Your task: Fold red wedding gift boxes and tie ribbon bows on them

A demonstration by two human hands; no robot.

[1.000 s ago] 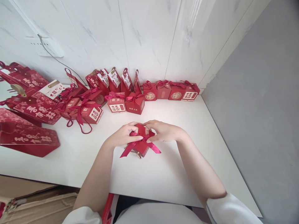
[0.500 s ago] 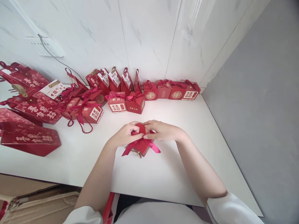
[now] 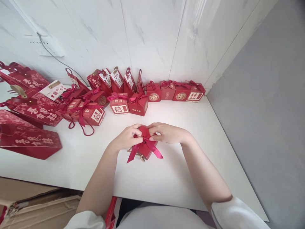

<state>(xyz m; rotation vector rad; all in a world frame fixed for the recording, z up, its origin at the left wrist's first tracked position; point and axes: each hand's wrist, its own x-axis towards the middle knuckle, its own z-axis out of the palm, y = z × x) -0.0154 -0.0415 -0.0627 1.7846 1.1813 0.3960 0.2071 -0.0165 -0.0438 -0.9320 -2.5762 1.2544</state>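
A small red box [image 3: 145,149] rests on the white table in front of me, with a bright pink-red ribbon [image 3: 154,149] knotted or looped on its top and two tails hanging toward me. My left hand [image 3: 130,136] is closed at the box's left side, thumb and finger pinching the ribbon near the knot. On the right side my right hand [image 3: 164,133] pinches the ribbon too, its fingers curled over the box's edge. A twisted tan cord [image 3: 141,157] lies by the box's lower left. The hands partly hide the box's sides.
Red ribboned boxes [image 3: 138,105] and small upright red bags [image 3: 117,79] line the back wall. Larger red bags [image 3: 33,143] stand at the left. A grey cable [image 3: 56,58] hangs from the wall socket. An open cardboard box [image 3: 40,210] is below the table's front left edge.
My two hands have moved slightly apart, the thumbs away from each other, uncovering the ribbon's centre. The ribbon tails have shifted a little.
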